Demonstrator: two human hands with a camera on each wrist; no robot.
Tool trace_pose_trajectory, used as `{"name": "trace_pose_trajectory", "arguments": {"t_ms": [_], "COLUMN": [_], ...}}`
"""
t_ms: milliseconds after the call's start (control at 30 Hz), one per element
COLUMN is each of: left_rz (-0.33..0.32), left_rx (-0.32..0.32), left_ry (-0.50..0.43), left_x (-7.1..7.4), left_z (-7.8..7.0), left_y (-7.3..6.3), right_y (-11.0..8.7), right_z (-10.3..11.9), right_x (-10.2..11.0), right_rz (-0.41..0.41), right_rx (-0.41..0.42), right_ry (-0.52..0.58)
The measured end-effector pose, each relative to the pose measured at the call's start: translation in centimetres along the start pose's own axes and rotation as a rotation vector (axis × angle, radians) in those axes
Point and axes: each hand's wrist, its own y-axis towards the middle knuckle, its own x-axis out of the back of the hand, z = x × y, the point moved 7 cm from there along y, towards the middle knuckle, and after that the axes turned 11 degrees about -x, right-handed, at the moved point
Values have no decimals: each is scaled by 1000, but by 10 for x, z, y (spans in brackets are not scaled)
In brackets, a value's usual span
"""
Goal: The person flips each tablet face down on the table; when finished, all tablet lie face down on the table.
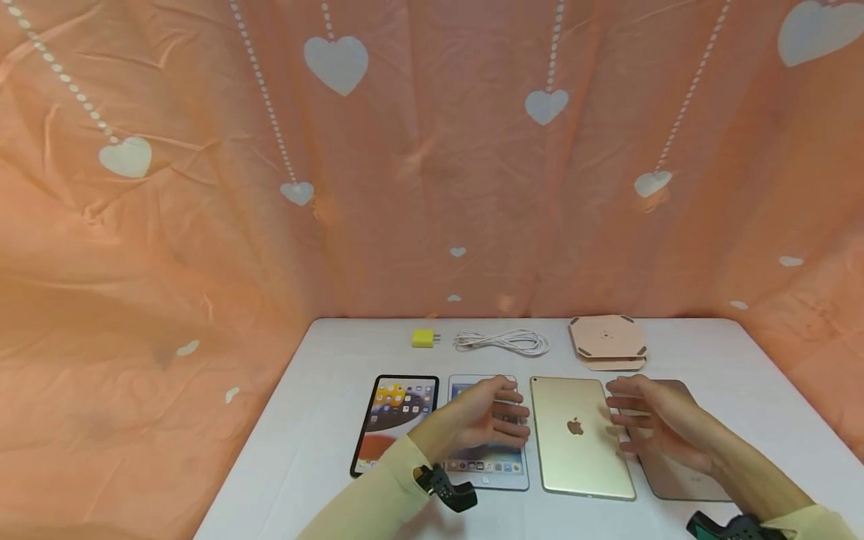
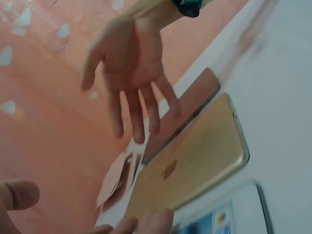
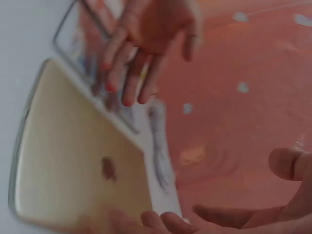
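Palms turned inward, both hands hover over a row of tablets and hold nothing. My left hand (image 1: 487,420) is above a white-framed tablet (image 1: 487,480) with its screen up, covering part of it. My right hand (image 1: 664,427) is over a rose-brown tablet (image 1: 688,480) lying back up, its fingertips near the right edge of a gold tablet (image 1: 580,442). The gold one shows an apple logo and lies between the hands. A black-framed tablet (image 1: 401,409) with a lit-looking screen lies at the far left. The wrist views show the fingers spread and fairly straight.
Along the back of the white table (image 1: 290,450) lie a yellow charger plug (image 1: 423,339), a coiled white cable (image 1: 502,342) and a pale pink octagonal stand (image 1: 609,337). An orange curtain (image 1: 418,187) with white hearts hangs behind and at both sides.
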Motion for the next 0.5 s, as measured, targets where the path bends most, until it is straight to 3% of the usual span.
{"name": "trace_pose_trajectory", "arguments": {"t_ms": [100,333,400,500], "left_rz": [31,1,-19,-61], "left_rx": [-22,-32,-29,-17], "left_ry": [-27,-18,4,31], "left_x": [18,63,76,92], "left_z": [-9,-22,-22,-21], "left_y": [-12,-42,-50,-61], "right_y": [-3,-12,-11,-6], "right_z": [4,14,15,13], "right_x": [-8,-49,-60,-72], "right_rz": [132,613,684,716], "right_rx": [55,102,110,102], "right_ry": [90,431,480,506]}}
